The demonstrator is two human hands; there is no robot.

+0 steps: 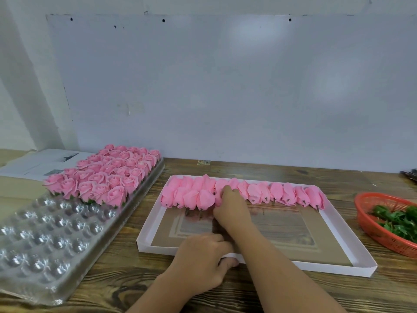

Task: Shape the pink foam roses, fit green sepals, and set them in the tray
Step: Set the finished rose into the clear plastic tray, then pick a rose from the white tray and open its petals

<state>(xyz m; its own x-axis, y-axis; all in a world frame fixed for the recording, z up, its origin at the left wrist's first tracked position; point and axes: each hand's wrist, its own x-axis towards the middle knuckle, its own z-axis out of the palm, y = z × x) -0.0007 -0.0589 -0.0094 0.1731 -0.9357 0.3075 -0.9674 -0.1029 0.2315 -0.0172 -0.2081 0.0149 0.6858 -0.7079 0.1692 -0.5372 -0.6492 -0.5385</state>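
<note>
Right hand [231, 208], at the centre of the frame, reaches into the row of laid-down roses [243, 193] with its fingers curled among the pink petals; whether it actually grips a rose cannot be told, since the fingertips are hidden. Left hand [203, 260], lower centre, pinches the near wall of the white tray [334, 268], fingers inside over the rim and thumb outside beneath it. The tray, a shallow white box with a brown cardboard floor, occupies the middle of the frame; the shaped roses lie on their sides along its far wall, heads away and dark stem ends toward the viewer, with a second, shorter row begun in front at the left end. At left, a clear plastic blister tray [45, 240] runs from the lower left corner upward; its far portion holds upright open roses [106, 175] packed in rows, its near cups hold nothing. At the right edge, a red mesh basket [370, 224] contains green sepals [399, 220]. All rest on a dark-grained wooden table [126, 288]. Printed paper sheets [38, 163] lie at the upper left, beyond the blister tray.
</note>
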